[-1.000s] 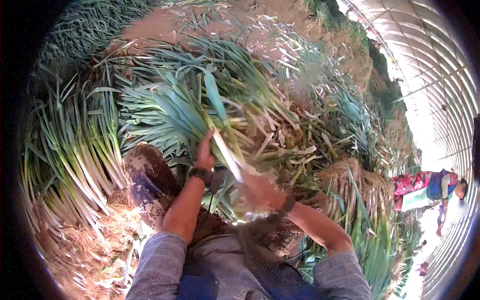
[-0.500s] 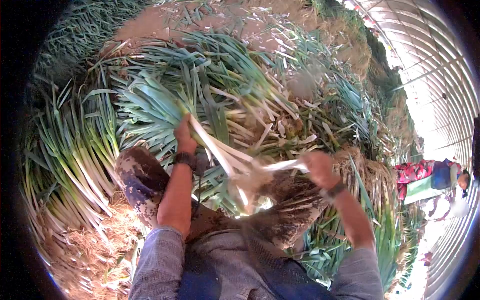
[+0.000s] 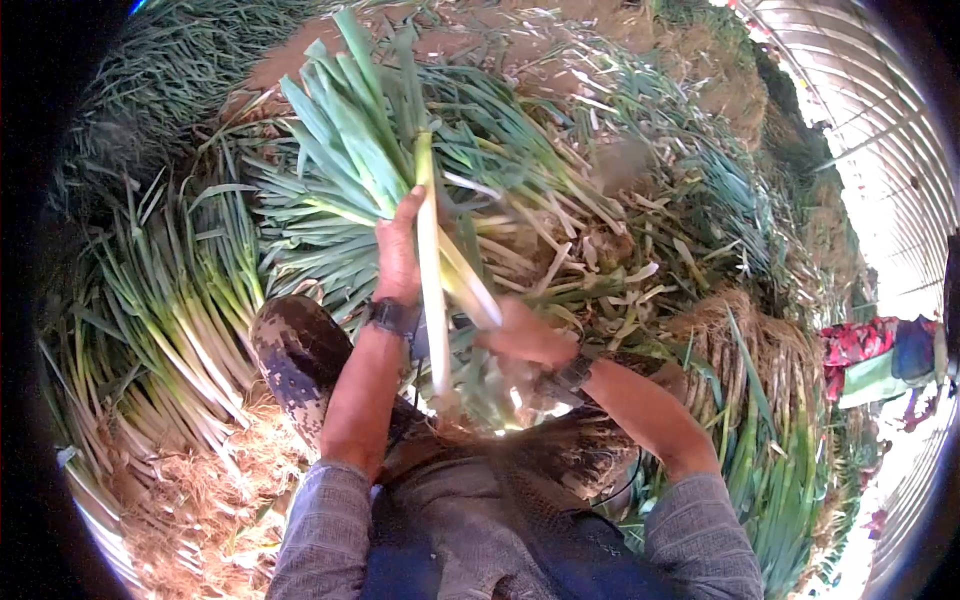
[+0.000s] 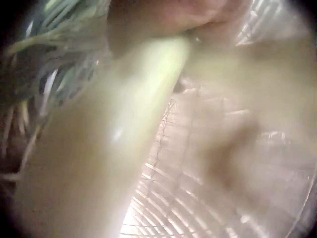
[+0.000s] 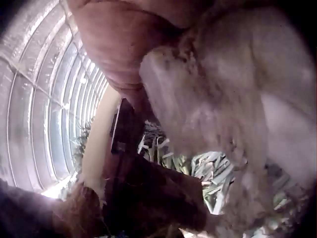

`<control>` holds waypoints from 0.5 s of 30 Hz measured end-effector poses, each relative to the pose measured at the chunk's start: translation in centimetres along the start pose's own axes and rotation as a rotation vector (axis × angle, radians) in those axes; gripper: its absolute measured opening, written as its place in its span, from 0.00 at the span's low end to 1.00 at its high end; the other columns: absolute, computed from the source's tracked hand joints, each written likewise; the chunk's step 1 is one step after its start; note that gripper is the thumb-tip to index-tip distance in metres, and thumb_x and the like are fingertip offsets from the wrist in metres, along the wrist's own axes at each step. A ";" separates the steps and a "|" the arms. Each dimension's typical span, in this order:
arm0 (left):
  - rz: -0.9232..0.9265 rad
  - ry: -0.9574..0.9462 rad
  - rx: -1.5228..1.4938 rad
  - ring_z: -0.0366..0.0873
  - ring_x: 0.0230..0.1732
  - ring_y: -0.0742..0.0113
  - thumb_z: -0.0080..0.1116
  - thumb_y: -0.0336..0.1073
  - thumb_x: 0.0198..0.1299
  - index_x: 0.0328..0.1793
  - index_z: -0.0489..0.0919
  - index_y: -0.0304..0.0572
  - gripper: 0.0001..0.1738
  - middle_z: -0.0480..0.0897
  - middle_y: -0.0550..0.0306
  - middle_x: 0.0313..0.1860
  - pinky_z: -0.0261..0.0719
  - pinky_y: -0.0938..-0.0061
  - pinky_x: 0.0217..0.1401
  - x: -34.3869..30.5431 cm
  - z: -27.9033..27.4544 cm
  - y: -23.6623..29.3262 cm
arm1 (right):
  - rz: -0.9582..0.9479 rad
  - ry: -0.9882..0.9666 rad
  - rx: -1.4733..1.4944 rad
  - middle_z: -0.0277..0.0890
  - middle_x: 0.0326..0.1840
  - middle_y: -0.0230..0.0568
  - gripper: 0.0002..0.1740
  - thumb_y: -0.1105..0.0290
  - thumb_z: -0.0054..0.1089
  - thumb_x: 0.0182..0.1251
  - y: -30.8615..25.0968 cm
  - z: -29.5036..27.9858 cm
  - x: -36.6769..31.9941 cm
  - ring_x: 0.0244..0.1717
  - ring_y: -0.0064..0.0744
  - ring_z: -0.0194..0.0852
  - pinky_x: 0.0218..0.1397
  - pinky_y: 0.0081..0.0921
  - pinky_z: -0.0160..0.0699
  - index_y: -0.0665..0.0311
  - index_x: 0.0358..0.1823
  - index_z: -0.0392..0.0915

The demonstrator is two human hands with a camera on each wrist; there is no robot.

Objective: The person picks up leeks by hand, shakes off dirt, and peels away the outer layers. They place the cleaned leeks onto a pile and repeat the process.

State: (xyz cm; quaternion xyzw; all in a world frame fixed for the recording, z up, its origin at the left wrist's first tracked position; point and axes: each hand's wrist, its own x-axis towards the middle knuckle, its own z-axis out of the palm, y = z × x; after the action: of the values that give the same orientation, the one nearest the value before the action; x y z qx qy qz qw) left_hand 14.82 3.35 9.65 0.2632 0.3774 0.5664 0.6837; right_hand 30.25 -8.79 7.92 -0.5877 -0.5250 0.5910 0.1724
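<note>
My left hand (image 3: pixel 398 250) grips several leeks (image 3: pixel 427 240) around their stalks, green leaves fanning upward and white ends pointing down. The right hand (image 3: pixel 530 335), somewhat blurred, pinches the lower end of one slanting white stalk (image 3: pixel 470 285). Close up in the left wrist view, a pale stalk (image 4: pixel 129 114) runs down from the fingers (image 4: pixel 173 15). Over in the right wrist view, the hand (image 5: pixel 129 44) is against whitish, soil-streaked layers (image 5: pixel 208 99); its fingertips are hidden. Another white stalk (image 5: pixel 99 139) with brown roots (image 5: pixel 81 213) stands beside it.
Upright leeks with roots (image 3: pixel 190 320) stand at the left, a leek heap (image 3: pixel 510 150) lies ahead, and more leeks (image 3: pixel 760 430) are at the right. Camouflage-clad knees (image 3: pixel 300 360) flank the hands. Red patterned cloth (image 3: pixel 858 345) shows at far right, under a ribbed roof.
The left hand has lifted, bringing the leeks more upright. From out at the right with a white strip, the right hand has come back to the stalks; that strip no longer shows.
</note>
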 end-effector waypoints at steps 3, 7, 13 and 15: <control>-0.051 -0.100 0.273 0.75 0.25 0.66 0.62 0.54 0.58 0.41 0.77 0.32 0.26 0.76 0.57 0.25 0.77 0.71 0.28 -2.2 -1.3 -1.6 | -0.170 0.215 -0.300 0.78 0.31 0.43 0.19 0.67 0.60 0.65 2.6 -0.5 2.8 0.25 0.32 0.76 0.28 0.28 0.79 0.75 0.50 0.72; 0.059 -0.325 0.295 0.77 0.29 0.59 0.60 0.50 0.58 0.49 0.75 0.31 0.27 0.79 0.50 0.34 0.79 0.67 0.31 -2.7 -6.2 -9.8 | -0.218 0.045 -0.288 0.80 0.36 0.46 0.21 0.64 0.57 0.67 -0.3 -0.8 2.0 0.30 0.32 0.78 0.34 0.33 0.82 0.76 0.51 0.73; -0.365 -0.008 -0.021 0.74 0.36 0.61 0.57 0.51 0.56 0.46 0.73 0.38 0.23 0.74 0.53 0.34 0.76 0.67 0.44 -1.9 -6.1 -9.8 | 0.134 -0.198 -0.113 0.80 0.35 0.41 0.26 0.57 0.57 0.68 3.5 -3.1 -0.2 0.29 0.30 0.78 0.33 0.27 0.81 0.76 0.53 0.73; -0.357 -0.022 -0.012 0.74 0.35 0.61 0.57 0.51 0.56 0.47 0.73 0.39 0.24 0.74 0.53 0.33 0.76 0.67 0.43 -1.8 -5.8 -9.1 | 0.123 -0.168 -0.273 0.79 0.31 0.39 0.23 0.57 0.56 0.68 0.6 -2.7 -2.9 0.29 0.27 0.76 0.30 0.23 0.79 0.71 0.51 0.75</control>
State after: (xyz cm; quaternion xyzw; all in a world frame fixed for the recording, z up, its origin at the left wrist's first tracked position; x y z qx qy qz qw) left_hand 15.24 -0.83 -0.45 0.1942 0.4071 0.4353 0.7792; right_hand 33.61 -10.24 9.52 -0.5854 -0.5758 0.5707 0.0099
